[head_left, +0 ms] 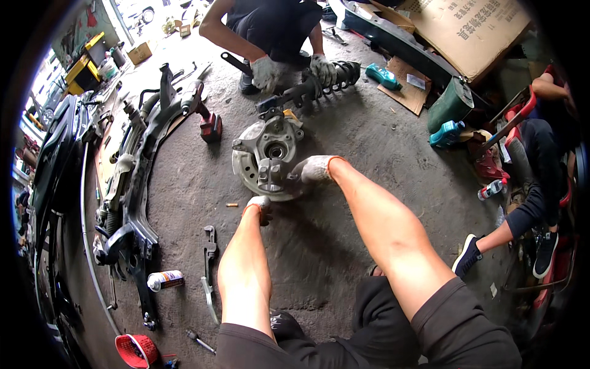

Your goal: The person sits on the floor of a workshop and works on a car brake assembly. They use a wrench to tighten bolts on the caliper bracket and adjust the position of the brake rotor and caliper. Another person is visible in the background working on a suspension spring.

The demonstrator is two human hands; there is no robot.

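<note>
The knuckle [275,131], with its shield [246,174], was at floor level in front of you, near the middle of the visible floor [350,246]. The strut [313,88] ran from the knuckle's far edge toward the co-worker; whether the two were fastened together could not be told.

Your gloved left hand [260,207] was at the shield's near edge. Its fingers were mostly hidden; whether they pinched the rim could not be told. Your gloved right hand [316,169] was at the knuckle's right side, its fingers pointing inward, apparently against the metal. You could not confirm a grip.

CAUTION: Pinching. The co-worker's hand [324,69] was on the strut's coils. A pull from that end, not matched by yours, could have rocked the knuckle and trapped your left fingers between shield and floor.

CAUTION: Slipping. The knuckle looked heavy and uneven. With your hands at different heights on it, it could have rolled out of your gloves.

CAUTION: Bending. The shield appeared thin; loading its rim could have deformed it.

CAUTION: Obstruction. The drill [211,126] stood on the floor left of the knuckle; a leftward swing could have toppled it. The bar [210,264], beside your left forearm, could have turned underfoot.
</note>
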